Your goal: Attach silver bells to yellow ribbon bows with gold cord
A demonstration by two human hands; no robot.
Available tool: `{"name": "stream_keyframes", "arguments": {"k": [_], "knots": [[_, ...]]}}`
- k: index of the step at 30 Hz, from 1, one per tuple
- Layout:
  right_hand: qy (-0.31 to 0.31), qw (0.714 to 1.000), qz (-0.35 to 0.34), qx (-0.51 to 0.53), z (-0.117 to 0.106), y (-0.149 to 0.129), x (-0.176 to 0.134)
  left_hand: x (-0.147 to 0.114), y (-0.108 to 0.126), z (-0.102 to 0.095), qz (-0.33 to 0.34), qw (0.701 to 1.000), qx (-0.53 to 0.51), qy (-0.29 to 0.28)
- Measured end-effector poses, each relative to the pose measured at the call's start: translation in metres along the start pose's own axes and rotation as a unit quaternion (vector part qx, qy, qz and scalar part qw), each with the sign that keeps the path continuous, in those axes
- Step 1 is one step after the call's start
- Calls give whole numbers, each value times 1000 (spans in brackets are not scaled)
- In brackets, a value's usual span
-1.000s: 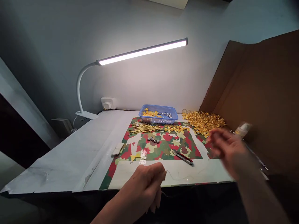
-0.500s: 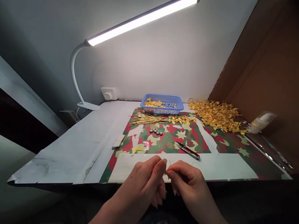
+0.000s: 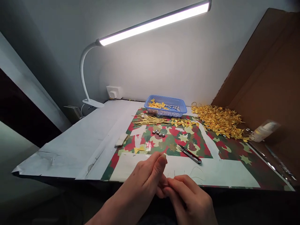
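Observation:
My left hand (image 3: 147, 176) is closed over the table's front edge, its thumb pressed against the index finger; whatever lies between them is hidden. Just to its right and lower, my right hand (image 3: 191, 198) pinches a fine thread, its fingertips touching the left hand's lower fingers. A short, dark strand stands up by the right fingertips. Thin thread (image 3: 199, 178) curls over the pale paper strip (image 3: 222, 172) behind that hand. Beyond the hands lie thread snips (image 3: 189, 153) with dark handles, a small group of silver beads (image 3: 158, 133) and a yellow ribbon piece (image 3: 139, 149).
A blue basket (image 3: 166, 113) holds yellow bows and silver beads. Before it lie gold ties (image 3: 151, 120) and a row of yellow bows (image 3: 185, 122). At right are a heap of gold bows (image 3: 219, 120), a bottle (image 3: 262, 131) and cardboard (image 3: 260, 75). A lamp (image 3: 154, 23) hangs overhead.
My right hand has moved down, and its fingertips now meet the left hand's lower fingers. The left thumb and index finger stay pressed together. The whole view has shifted and tilted slightly.

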State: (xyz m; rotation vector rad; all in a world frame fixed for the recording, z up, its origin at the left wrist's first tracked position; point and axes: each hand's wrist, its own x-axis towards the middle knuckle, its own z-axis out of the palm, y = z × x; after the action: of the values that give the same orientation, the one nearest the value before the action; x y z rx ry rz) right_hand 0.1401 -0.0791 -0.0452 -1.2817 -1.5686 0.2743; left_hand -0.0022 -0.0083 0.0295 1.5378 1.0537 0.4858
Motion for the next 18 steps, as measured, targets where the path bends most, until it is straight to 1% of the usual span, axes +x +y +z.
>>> {"name": "stream_keyframes", "arguments": {"k": [2,4,5,7,9,13,15,18], "knots": [[-8,999,-16,-35,0,2,0,1,0,0,-5,1000,8,5],[-22,999,-13,-42,-3,3,3,1,2,0,-13,1000,-1,0],[-29,999,-6,-31,-5,4,5,2,2,0,-20,999,-23,-11],[-38,999,11,12,-10,4,10,4,2,-1,-37,994,-99,-39],[-39,998,29,51,-16,3,14,5,-1,-4,-57,979,-186,-64],[-7,996,55,70,-25,-1,17,4,-10,-6,-92,949,-285,-95],[12,997,54,59,-28,-5,17,1,-12,-5,-92,943,-310,-84],[35,998,38,31,-29,-11,15,-5,-12,-2,-55,953,-291,-57]]}}
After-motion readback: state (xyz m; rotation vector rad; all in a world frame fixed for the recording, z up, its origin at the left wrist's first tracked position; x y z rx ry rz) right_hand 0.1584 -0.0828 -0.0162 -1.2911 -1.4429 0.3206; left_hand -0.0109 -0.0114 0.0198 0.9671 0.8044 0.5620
